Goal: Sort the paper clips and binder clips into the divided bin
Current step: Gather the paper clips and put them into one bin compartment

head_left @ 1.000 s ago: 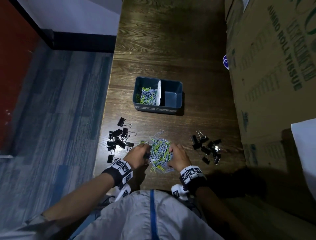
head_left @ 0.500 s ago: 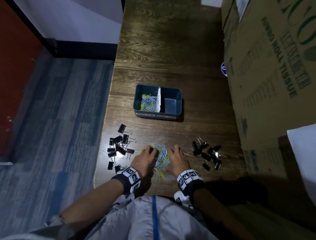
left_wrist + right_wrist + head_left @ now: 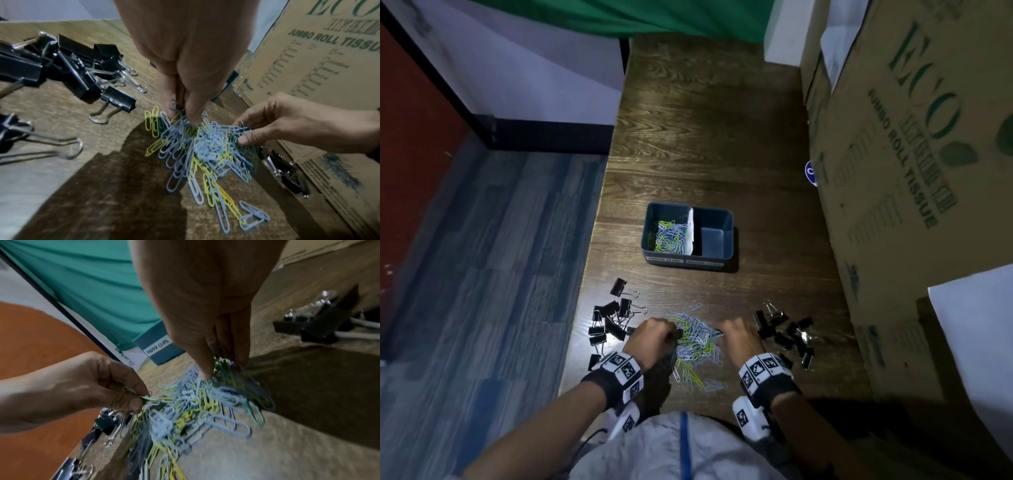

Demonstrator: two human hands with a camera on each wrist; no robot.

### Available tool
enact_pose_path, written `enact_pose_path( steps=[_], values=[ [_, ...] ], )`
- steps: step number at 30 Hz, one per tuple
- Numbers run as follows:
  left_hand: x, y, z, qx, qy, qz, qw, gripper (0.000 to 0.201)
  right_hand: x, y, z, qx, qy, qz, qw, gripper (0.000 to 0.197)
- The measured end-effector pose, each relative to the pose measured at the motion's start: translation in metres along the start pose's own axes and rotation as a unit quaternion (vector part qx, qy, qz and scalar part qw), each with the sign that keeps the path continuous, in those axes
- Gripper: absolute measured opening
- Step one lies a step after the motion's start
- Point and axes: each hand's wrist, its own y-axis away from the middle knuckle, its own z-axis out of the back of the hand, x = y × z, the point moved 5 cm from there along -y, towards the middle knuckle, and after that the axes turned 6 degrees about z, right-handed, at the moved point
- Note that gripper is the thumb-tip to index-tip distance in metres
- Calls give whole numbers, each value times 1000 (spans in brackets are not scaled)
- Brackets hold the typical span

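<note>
A heap of blue, green and yellow paper clips (image 3: 697,339) lies near the table's front edge. My left hand (image 3: 654,334) pinches a bunch of clips at the heap's left side (image 3: 180,110). My right hand (image 3: 736,334) pinches clips at its right side (image 3: 222,360). Black binder clips lie in two groups, one at the left (image 3: 613,320) and one at the right (image 3: 786,334). The blue divided bin (image 3: 688,262) stands farther back; its left compartment holds paper clips (image 3: 667,236), its right compartment (image 3: 714,240) shows only its bare floor.
Large cardboard boxes (image 3: 914,164) wall off the table's right side. The table's left edge (image 3: 585,274) drops to a blue floor. The dark wooden table (image 3: 709,130) stretches beyond the bin. A white sheet (image 3: 976,329) lies at the right.
Both hands had flattened over the heap half a second ago; their fingers have now closed and pinch clips at its two sides. The head view has tilted up.
</note>
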Motion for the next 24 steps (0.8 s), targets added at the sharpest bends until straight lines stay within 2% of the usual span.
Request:
enact_pose_path(
  steps=[4, 8, 11, 14, 20, 24],
  values=[
    [-8, 1, 17, -26, 41, -24, 999, 26, -5, -2, 4, 3, 38, -7, 999, 30],
    [-20, -2, 48, -78, 67, -55, 993, 12, 1, -15, 12, 13, 64, -17, 998, 27],
    [-27, -9, 78, -100, 92, -65, 989, 3, 7, -26, 22, 22, 42, -25, 999, 23],
    [-33, -26, 116, -147, 96, -69, 982, 6, 15, -31, 36, 18, 14, -22, 999, 17],
    [-31, -76, 175, -217, 94, -27, 971, 10, 48, -40, 85, -39, -46, 54, 997, 6],
    [-27, -104, 175, -191, 85, 6, 978, 14, 82, -58, 125, -86, -51, 112, 989, 5]
  ],
)
